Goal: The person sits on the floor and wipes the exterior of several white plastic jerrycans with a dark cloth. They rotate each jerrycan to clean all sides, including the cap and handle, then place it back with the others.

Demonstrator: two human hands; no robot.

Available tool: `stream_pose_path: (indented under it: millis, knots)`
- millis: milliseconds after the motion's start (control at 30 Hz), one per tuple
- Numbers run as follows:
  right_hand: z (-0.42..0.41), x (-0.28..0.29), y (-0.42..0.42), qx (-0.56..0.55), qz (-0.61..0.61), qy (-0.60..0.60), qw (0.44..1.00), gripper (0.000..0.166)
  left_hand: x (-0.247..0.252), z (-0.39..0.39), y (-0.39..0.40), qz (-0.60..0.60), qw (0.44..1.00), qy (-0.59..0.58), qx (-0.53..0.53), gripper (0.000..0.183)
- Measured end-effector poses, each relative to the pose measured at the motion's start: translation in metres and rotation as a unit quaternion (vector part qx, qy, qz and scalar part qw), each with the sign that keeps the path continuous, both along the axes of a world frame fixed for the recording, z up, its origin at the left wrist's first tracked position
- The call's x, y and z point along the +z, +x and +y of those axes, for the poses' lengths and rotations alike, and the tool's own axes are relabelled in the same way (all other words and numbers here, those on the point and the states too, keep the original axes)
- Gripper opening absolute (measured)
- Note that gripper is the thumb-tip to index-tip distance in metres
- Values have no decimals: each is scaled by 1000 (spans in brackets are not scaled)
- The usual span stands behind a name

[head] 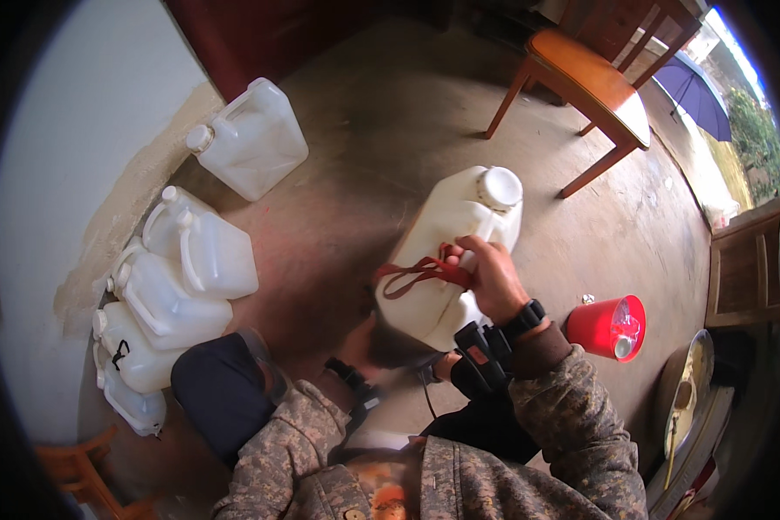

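A large white plastic jerrycan point(422, 227) with a round screw cap stands tilted in front of me, its cap towards the far side. A red strap point(422, 268) lies across its upper face. My right hand point(494, 276) is closed on the jug's handle, with part of the red strap at its fingers. My left hand point(362, 341) is low beside the jug's near left side, in shadow and blurred; whether it grips the jug does not show. Both wrists wear dark bands with devices.
Several white plastic jugs point(218, 253) stand along the wall at left, another jug point(260, 146) beyond them. A wooden chair point(585, 71) is at upper right, a red bucket point(591, 328) at right, a round pan point(689, 390) below it, and a wooden stool point(81, 465) at lower left.
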State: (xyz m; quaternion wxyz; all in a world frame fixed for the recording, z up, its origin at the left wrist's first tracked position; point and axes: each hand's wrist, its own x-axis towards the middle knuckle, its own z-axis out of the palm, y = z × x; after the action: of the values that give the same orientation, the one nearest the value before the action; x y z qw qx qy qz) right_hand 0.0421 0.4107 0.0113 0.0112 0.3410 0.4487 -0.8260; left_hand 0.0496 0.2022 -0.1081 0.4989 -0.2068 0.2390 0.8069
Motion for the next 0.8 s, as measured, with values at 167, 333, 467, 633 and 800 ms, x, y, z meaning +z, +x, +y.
stream_pose_path:
  millis: [167, 333, 467, 633, 800]
  knots:
    - [30, -4, 8, -50, 7, 37, 998, 16, 2, 36, -2, -52, 998, 25, -17, 49]
    - [66, -6, 27, -56, 0, 86, 995, 18, 16, 60, -22, 30, 992, 37, -116, 36]
    - [64, -12, 17, 9, -6, 137, 991, 18, -1, 60, -40, 174, 975, -92, -103, 34]
    - [69, -27, 3, 22, -36, 190, 981, 16, 6, 64, -38, 232, 967, -82, -63, 40]
    - [47, -12, -10, 72, -64, 275, 957, 15, 43, 60, -6, 143, 989, -47, 2, 45]
